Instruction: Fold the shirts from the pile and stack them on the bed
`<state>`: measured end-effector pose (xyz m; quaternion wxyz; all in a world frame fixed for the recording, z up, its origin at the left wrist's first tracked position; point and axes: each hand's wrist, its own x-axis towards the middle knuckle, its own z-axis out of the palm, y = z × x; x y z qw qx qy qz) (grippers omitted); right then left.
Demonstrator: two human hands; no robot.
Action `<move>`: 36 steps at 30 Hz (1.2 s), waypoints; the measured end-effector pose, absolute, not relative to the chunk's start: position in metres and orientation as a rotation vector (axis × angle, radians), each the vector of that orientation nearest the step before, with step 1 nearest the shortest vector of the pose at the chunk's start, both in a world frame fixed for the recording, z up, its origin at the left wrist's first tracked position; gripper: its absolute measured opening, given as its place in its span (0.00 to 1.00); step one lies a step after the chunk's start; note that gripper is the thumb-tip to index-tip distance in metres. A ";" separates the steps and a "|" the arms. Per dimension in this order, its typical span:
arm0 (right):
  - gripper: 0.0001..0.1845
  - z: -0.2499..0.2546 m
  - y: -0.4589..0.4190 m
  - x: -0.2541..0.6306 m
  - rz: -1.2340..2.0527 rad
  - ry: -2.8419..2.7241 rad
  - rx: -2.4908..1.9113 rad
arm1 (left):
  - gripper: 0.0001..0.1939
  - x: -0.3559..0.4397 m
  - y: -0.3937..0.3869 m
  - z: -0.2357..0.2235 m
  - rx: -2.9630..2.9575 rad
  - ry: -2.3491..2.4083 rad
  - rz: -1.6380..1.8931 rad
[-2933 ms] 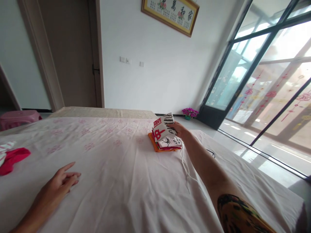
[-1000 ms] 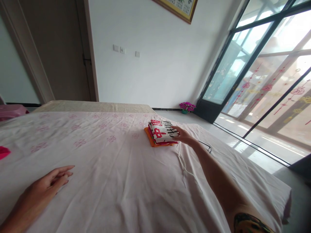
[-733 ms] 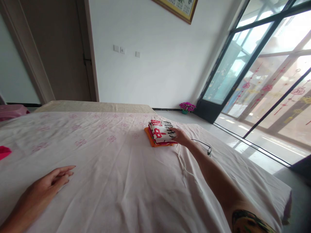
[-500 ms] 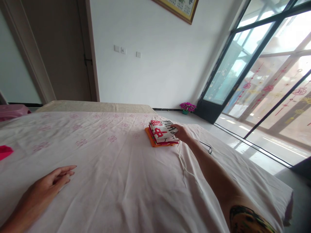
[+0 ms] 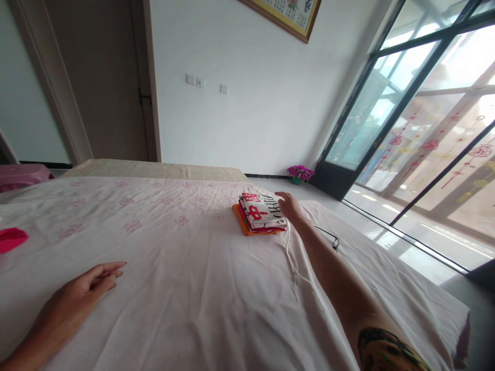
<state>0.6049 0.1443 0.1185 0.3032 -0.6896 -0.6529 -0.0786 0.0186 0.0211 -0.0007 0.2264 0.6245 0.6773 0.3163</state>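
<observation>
A small stack of folded cloth (image 5: 260,212) lies on the pale cloth-covered surface. Its top piece is white with red and black lettering; red and orange cloth shows beneath. At the right edge of that stack is my right hand (image 5: 289,205), fingers stretched out and holding nothing; whether the fingertips touch the cloth is hard to tell. A white cord (image 5: 292,255) trails from the stack toward me. My left hand (image 5: 83,288) is over the sheet (image 5: 174,288) at the lower left, empty, with its fingers loosely extended.
Bright pink cloth (image 5: 12,240) lies at the left edge. A thin black cable (image 5: 333,238) is just right of my forearm. Beyond the surface are a pink plastic stool (image 5: 25,176), purple flowers in a pot (image 5: 300,173), a brown door and a dark-framed glass door.
My right hand has let go of the white top cloth and drawn slightly right, uncovering more black lettering. My left hand looks nearly unchanged. The view has shifted slightly.
</observation>
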 end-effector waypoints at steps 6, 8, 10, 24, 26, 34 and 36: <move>0.30 0.102 0.151 0.551 -0.329 -2.118 -1.894 | 0.27 0.012 0.023 -0.009 1.646 1.819 0.826; 0.29 0.087 0.150 0.549 -0.321 -2.246 -1.904 | 0.26 0.012 0.023 -0.009 1.628 1.802 0.840; 0.29 0.077 0.150 0.552 -0.304 -2.328 -1.894 | 0.27 0.013 0.022 -0.008 1.625 1.777 0.844; 0.31 0.088 0.155 0.525 -0.136 -2.330 -1.899 | 0.29 0.024 0.018 0.011 1.582 1.791 0.790; 0.30 0.083 0.158 0.526 -0.179 -2.360 -1.845 | 0.28 0.024 0.019 0.012 1.578 1.791 0.799; 0.29 0.078 0.161 0.531 -0.209 -2.391 -1.846 | 0.25 0.020 0.019 0.005 1.639 1.748 0.832; 0.29 0.082 0.161 0.532 -0.136 -2.416 -1.849 | 0.24 0.019 0.020 0.001 1.691 1.774 0.857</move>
